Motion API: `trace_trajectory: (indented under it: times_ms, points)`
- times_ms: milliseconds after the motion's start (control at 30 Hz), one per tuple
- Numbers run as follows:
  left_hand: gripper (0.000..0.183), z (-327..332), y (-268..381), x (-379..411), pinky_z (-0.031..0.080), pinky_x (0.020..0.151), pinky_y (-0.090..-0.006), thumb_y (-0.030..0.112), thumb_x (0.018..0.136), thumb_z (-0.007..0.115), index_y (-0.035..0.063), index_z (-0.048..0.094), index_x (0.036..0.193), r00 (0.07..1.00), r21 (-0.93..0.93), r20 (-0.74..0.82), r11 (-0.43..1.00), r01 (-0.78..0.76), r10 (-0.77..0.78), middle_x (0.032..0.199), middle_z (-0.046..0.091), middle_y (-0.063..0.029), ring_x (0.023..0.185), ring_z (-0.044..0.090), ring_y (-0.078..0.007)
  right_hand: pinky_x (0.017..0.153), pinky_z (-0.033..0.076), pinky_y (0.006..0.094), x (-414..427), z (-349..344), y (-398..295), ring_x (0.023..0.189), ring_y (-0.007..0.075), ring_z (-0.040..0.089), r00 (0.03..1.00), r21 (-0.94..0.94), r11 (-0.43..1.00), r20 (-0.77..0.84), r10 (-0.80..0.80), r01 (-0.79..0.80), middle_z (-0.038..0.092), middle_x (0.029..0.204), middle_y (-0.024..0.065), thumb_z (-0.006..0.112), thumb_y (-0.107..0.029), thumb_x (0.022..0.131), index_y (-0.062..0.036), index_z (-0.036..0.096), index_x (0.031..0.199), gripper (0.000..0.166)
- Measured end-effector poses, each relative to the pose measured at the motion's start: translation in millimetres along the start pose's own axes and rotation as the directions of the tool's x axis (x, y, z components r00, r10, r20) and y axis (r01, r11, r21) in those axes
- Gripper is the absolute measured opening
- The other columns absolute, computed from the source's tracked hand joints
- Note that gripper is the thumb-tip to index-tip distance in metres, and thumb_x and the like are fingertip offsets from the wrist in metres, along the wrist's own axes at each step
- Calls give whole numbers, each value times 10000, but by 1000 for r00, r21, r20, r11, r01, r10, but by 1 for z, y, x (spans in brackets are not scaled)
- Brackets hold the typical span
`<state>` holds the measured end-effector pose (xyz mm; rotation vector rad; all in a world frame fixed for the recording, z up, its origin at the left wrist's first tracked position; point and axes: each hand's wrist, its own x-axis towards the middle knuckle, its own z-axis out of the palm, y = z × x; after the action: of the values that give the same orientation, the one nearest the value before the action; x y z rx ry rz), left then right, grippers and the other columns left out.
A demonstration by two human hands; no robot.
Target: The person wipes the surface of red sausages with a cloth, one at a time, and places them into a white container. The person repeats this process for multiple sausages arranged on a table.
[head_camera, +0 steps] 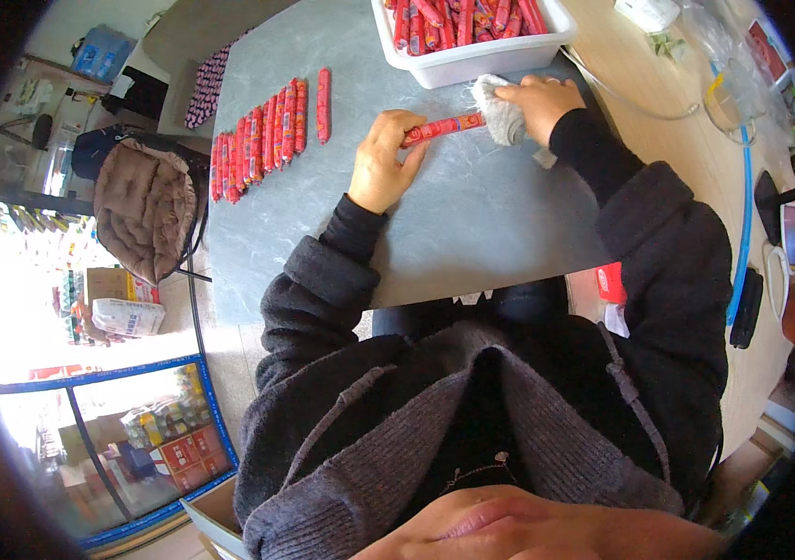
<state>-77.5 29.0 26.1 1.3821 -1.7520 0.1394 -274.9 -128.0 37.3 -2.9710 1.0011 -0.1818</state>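
My left hand grips one end of a red-wrapped sausage stick, held just above the grey tabletop. In my right hand is a bunched white cloth, which covers the other end of that stick. A row of several similar red sausage sticks lies side by side at the left of the table. One more stick rests a little apart, right of the row. Beyond my hands stands a white plastic tub heaped with loose red sausage sticks.
A light wooden counter adjoins on the right, with a white cable, a blue tube and clear plastic wrap on it. A chair with a brown cushion stands at the left, near a glass case with a blue frame.
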Motion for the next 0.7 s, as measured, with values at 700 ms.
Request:
trace_trajectory:
  times_ms: [700]
  points:
    - [191,3,-15,-13,486,598,-389,230,844,609,60,608,933,873,120,162,888,445,-459,690,627,-145,637,617,-332,798,405,466,-24,13,-54,910,286,596,892,46,925,-284,-351,378,573,1033,84,475,-149,839,-263,508,1253,430]
